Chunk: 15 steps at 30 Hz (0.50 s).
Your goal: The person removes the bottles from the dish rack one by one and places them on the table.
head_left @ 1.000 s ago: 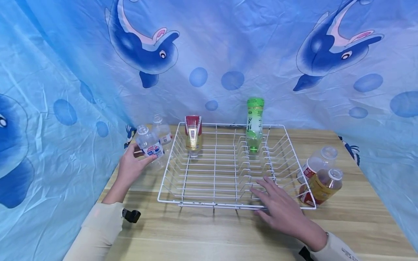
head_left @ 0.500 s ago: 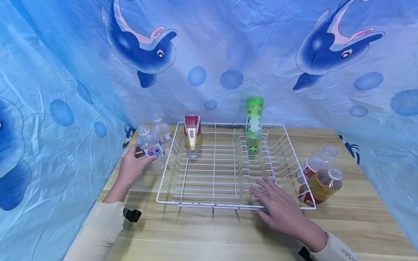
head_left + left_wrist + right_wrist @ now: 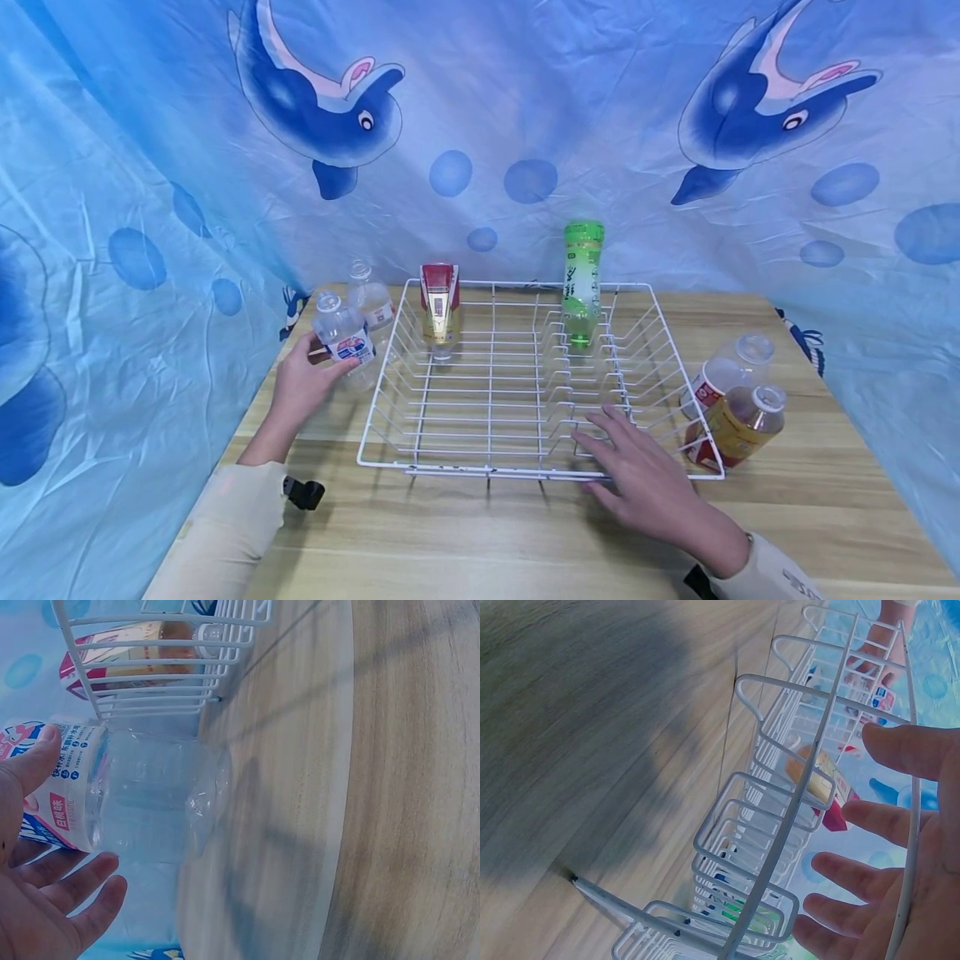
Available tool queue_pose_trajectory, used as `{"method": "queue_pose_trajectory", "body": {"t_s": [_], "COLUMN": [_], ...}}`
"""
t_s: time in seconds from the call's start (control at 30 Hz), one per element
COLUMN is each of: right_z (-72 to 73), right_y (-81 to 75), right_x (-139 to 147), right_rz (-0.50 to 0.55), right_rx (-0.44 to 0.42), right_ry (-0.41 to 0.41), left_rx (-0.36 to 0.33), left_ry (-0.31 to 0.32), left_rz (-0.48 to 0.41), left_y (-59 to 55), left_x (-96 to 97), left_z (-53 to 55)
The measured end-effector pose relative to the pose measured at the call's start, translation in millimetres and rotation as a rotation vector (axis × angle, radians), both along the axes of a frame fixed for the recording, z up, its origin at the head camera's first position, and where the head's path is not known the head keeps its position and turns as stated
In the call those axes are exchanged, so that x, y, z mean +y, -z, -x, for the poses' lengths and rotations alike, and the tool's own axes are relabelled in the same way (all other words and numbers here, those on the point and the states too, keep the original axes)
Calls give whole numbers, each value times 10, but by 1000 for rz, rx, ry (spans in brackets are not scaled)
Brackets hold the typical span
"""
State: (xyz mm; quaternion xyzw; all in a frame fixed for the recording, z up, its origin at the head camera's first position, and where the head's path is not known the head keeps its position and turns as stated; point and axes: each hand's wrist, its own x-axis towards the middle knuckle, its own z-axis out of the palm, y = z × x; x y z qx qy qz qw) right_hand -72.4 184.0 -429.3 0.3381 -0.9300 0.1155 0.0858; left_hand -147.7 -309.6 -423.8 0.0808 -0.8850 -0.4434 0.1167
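Bottle [image 3: 335, 323] is held neck-up outside the rack [image 3: 480, 473], at 9 to 10 o'clock; can't tell if its base touches the bench [image 3: 450, 542]. Your left hand [image 3: 302, 379] grips it at the label [image 3: 79, 761], thumb opposite fingers, probably for a firm mid-body hold. Your right hand [image 3: 648, 475], well apart, spreads its fingers at the near rim, 5 o'clock, likely steadying the rack. Red-gold bottle [image 3: 439, 308], 11 o'clock, and green bottle [image 3: 581, 283], 1 o'clock, sit neck-down, apparently propped by the wires. Label reads 白桃味; green bottle's characters too small.
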Motion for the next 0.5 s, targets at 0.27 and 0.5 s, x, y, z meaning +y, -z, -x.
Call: {"method": "queue_pose_trajectory", "body": {"t_s": [0.27,0.5], "right_z": [2,7], "right_y": [-6,-11], "right_x": [-2,-4], "right_rz": [2,-3], "right_rx": [18,16], "right_ry": [-9,-13], "left_rx": [-17,-33], "left_ry": [-11,-5], "left_rz": [-2,-11], "left_y": [50,83], "left_x": [-10,-24], "left_z": [17,23]}}
